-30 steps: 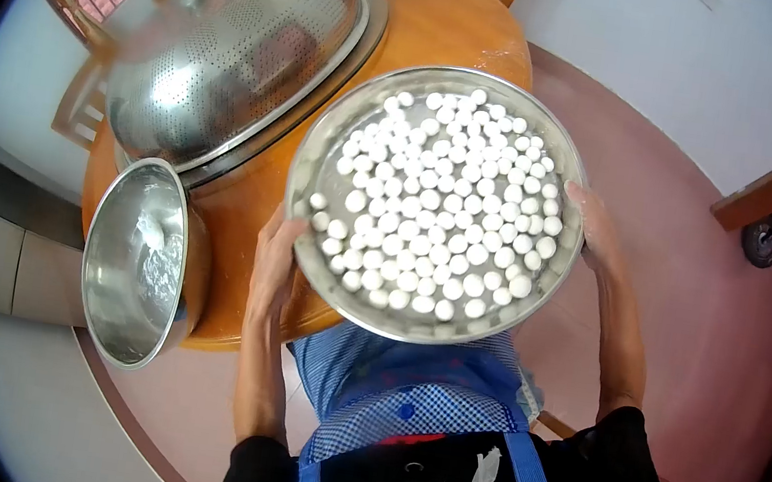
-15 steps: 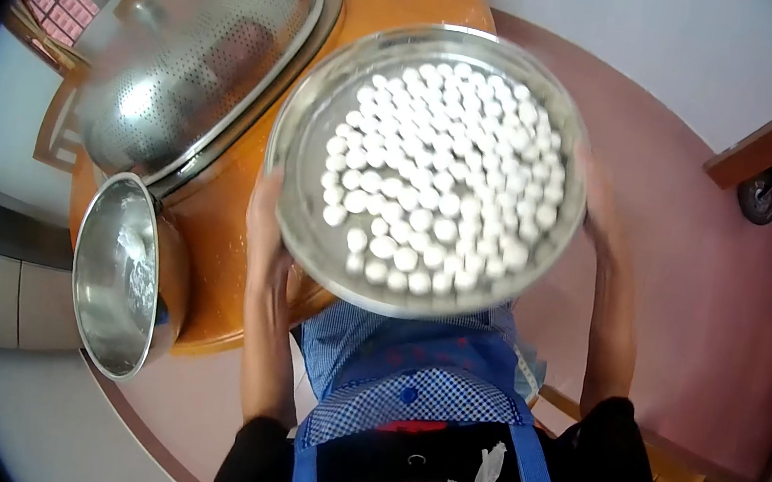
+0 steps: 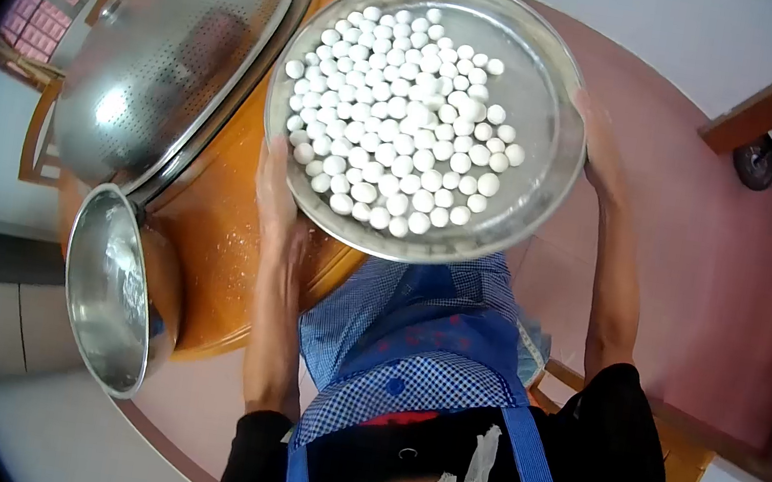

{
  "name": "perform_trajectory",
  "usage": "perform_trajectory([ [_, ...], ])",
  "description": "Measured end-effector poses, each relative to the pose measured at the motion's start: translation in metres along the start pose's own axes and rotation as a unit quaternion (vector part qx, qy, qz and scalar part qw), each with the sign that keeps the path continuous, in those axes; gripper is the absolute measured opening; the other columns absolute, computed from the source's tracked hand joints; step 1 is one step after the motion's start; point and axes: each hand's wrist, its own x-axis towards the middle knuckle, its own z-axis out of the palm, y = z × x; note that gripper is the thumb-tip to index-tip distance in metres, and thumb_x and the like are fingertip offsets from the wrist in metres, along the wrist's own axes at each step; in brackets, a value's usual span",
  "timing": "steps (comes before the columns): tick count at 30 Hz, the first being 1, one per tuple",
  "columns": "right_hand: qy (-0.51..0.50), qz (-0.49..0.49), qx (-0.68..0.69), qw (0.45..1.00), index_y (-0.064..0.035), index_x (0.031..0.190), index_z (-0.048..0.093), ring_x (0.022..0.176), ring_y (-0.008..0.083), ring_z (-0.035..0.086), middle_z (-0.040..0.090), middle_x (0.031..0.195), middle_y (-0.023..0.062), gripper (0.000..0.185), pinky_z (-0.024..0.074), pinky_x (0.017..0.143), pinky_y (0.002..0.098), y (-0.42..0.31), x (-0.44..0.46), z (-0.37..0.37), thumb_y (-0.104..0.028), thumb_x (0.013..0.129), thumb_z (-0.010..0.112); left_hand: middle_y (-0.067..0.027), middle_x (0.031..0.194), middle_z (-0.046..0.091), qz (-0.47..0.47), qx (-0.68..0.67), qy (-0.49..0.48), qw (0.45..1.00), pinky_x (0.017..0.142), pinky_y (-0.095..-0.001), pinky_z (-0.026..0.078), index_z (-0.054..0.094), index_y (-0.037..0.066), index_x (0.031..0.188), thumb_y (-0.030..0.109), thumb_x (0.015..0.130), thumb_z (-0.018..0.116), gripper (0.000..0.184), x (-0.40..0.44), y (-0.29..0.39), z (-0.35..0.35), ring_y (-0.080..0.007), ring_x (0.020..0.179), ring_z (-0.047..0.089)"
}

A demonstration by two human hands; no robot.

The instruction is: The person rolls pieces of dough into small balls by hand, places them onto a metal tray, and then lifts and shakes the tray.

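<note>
A round metal tray with a raised rim is held up in front of me, partly over the wooden table. Many small white balls lie in it, gathered toward its left side, and the right part of its floor shows bare metal. My left hand grips the tray's left rim. On the opposite rim, my right hand has hold of the tray. Fingers of both hands are partly hidden behind or under the rim.
On the orange wooden table sits a large perforated metal dome cover over a wide tray. A deep steel bowl stands at the table's near left edge. To the right, a wooden chair or bench is beside me.
The tray has moved up and slightly left in view with both hands on it. The white balls have rolled from the right side toward the left.
</note>
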Motion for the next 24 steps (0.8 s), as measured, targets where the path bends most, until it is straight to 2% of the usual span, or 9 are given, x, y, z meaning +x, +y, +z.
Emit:
perform_trajectory([
  [2,0.018,-0.005,-0.148,0.989,0.0020,0.127,0.051,0.108,0.0211,0.053,0.057,0.122,0.0132,0.052,0.0385,0.096,0.0332,0.019,-0.021,-0.018,-0.039,0.096,0.045,-0.0206,0.131,0.047,-0.014,0.023,0.004,1.000,0.095,-0.0368,0.044,0.040,-0.003,0.135,0.038,0.096,0.043,0.056,-0.024,0.005,-0.013,-0.0310,0.115,0.051],
  [5,0.045,0.007,-0.038,0.998,0.0015,0.121,0.055,0.100,0.0190,0.055,0.060,0.113,0.0113,0.048,0.0419,0.091,0.0330,-0.009,-0.060,0.049,-0.038,0.096,0.046,-0.0200,0.129,0.049,-0.026,0.049,0.038,0.998,0.095,-0.0354,0.044,0.039,-0.002,0.136,0.036,0.097,0.041,0.055,-0.043,0.028,-0.051,-0.0293,0.114,0.052],
  [8,-0.029,-0.032,-0.077,0.996,0.0003,0.121,0.055,0.100,0.0187,0.055,0.060,0.113,0.0108,0.046,0.0421,0.091,0.0330,-0.001,-0.019,0.071,-0.037,0.095,0.048,-0.0210,0.128,0.050,-0.048,-0.004,0.020,0.999,0.092,-0.0356,0.046,0.042,-0.002,0.133,0.035,0.097,0.042,0.052,-0.015,0.032,-0.072,-0.0271,0.112,0.054],
  [11,-0.011,0.078,0.008,0.997,0.0012,0.127,0.052,0.109,0.0197,0.054,0.056,0.124,0.0129,0.049,0.0402,0.095,0.0322,0.023,0.008,0.031,-0.036,0.095,0.048,-0.0217,0.123,0.052,-0.050,-0.003,0.037,0.998,0.088,-0.0334,0.048,0.043,-0.003,0.132,0.037,0.095,0.047,0.054,0.005,0.022,-0.041,-0.0257,0.107,0.055],
  [16,0.020,0.067,-0.003,0.998,0.0029,0.118,0.053,0.096,0.0169,0.055,0.055,0.115,0.0102,0.046,0.0466,0.084,0.0324,0.010,-0.067,0.033,-0.036,0.093,0.049,-0.0174,0.119,0.056,-0.030,0.024,0.044,0.998,0.087,-0.0347,0.049,0.045,-0.004,0.131,0.038,0.095,0.046,0.055,-0.054,0.018,-0.060,-0.0253,0.102,0.058],
  [18,0.044,-0.039,-0.008,0.998,0.0036,0.117,0.055,0.096,0.0193,0.054,0.060,0.112,0.0090,0.044,0.0421,0.088,0.0352,0.006,-0.071,0.081,-0.034,0.096,0.046,-0.0177,0.113,0.059,-0.039,-0.014,0.050,0.998,0.086,-0.0357,0.050,0.045,-0.005,0.129,0.039,0.096,0.043,0.055,-0.051,0.023,-0.083,-0.0256,0.097,0.061],
  [21,0.018,0.022,-0.092,0.995,0.0044,0.120,0.054,0.099,0.0209,0.055,0.060,0.114,0.0097,0.046,0.0418,0.090,0.0345,0.004,-0.022,0.073,-0.034,0.097,0.044,-0.0200,0.117,0.056,-0.075,-0.015,0.085,0.993,0.088,-0.0359,0.049,0.045,-0.006,0.129,0.039,0.097,0.042,0.055,-0.013,0.020,-0.073,-0.0259,0.102,0.059],
  [23,0.006,-0.023,-0.074,0.997,0.0049,0.119,0.054,0.099,0.0218,0.055,0.060,0.112,0.0103,0.046,0.0420,0.091,0.0355,0.017,-0.013,0.041,-0.034,0.096,0.044,-0.0211,0.122,0.053,-0.062,-0.030,0.049,0.996,0.091,-0.0363,0.047,0.044,-0.006,0.129,0.039,0.096,0.045,0.056,-0.001,0.005,-0.056,-0.0254,0.107,0.056],
  [24,-0.009,0.026,-0.065,0.998,0.0046,0.119,0.054,0.099,0.0217,0.055,0.060,0.112,0.0111,0.046,0.0418,0.091,0.0357,0.021,-0.020,0.025,-0.034,0.096,0.045,-0.0213,0.126,0.050,0.007,-0.030,0.024,0.999,0.093,-0.0362,0.045,0.042,-0.007,0.130,0.039,0.096,0.047,0.057,-0.013,0.002,-0.047,-0.0258,0.109,0.054],
])
